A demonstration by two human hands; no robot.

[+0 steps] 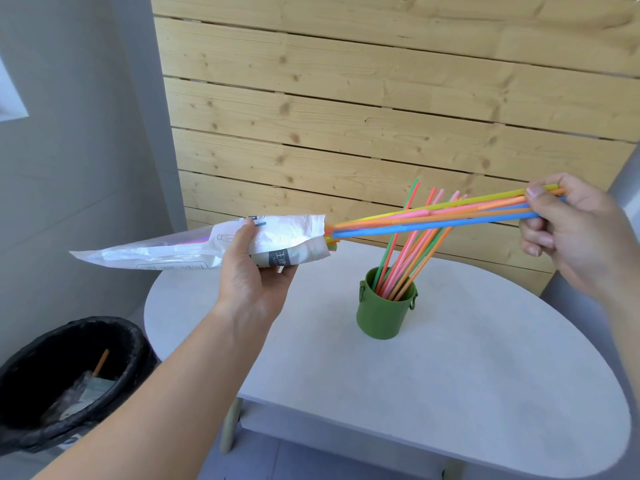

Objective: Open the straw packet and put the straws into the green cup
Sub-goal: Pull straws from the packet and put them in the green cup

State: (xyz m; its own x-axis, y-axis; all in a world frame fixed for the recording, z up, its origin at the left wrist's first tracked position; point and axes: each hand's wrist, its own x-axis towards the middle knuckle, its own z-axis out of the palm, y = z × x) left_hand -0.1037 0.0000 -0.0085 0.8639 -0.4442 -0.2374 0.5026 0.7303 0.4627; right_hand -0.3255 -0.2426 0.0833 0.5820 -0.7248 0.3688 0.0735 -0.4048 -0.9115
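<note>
Left hand (254,271) grips printed packet (194,247); right hand (568,230) pinches straws (433,218)

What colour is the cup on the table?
The cup is olive green, seen in the head view.

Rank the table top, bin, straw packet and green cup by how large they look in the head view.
1. table top, by far the largest.
2. bin and straw packet: similar, not ranked; the bin is cut off at the frame edge and the packet is held nearer the camera.
3. green cup, smallest.
</note>
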